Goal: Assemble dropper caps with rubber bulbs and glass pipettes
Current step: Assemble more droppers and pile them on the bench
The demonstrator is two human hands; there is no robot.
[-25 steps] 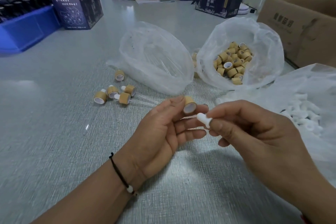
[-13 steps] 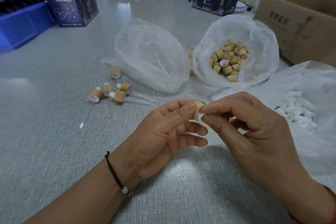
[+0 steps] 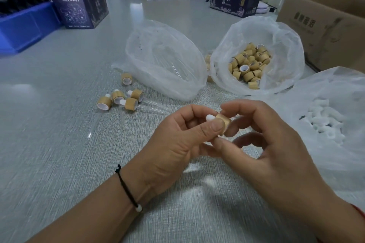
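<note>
Your left hand (image 3: 173,144) pinching bamboo cap (image 3: 223,122) between thumb and fingers, above table (image 3: 59,144). White rubber bulb (image 3: 209,117) poking out of cap's left end. Your right hand (image 3: 272,154) gripping cap's right side with fingertips.

A tan dropper cap (image 3: 223,122) is sitting tilted between both hands' fingertips above the table; a white rubber bulb (image 3: 210,118) is poking out its left end.
</note>
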